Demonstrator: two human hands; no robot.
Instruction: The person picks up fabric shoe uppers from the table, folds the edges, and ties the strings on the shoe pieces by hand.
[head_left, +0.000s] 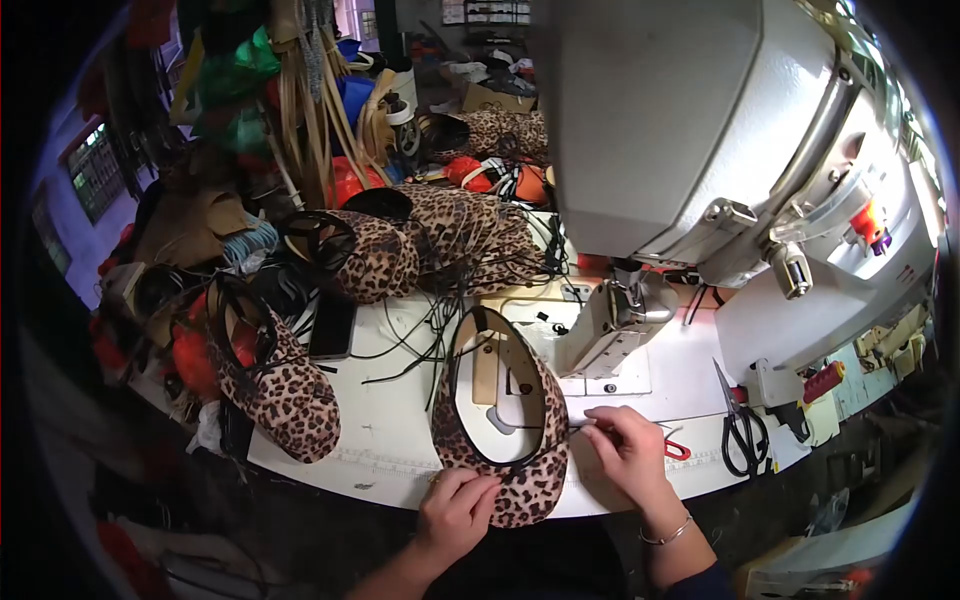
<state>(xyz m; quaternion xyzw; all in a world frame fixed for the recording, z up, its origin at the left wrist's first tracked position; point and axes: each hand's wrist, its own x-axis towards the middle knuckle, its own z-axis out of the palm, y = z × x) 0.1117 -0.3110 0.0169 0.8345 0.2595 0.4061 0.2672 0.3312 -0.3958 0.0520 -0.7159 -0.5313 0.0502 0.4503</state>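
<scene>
A leopard-print shoe upper [533, 492] with black edging round its opening stands toe toward me at the table's front edge. My left hand [460, 510] is closed on its front left part, thumb and fingers pinching near the black edging. To the right of the upper, my right hand [632, 456] is pinched shut, with a bracelet on the wrist. A thin dark strip [577, 429] runs from its fingertips to the side of the upper; its exact kind is too small to tell. Behind the upper is the post of a sewing machine [612, 335].
Another leopard upper [296, 405] lies at left, beside a dark phone [332, 326]. Stacked leopard uppers [470, 235] with trailing black cords fill the back. Black scissors [742, 440] and a small red tool [678, 450] lie at right. The grey machine head [650, 110] overhangs the table.
</scene>
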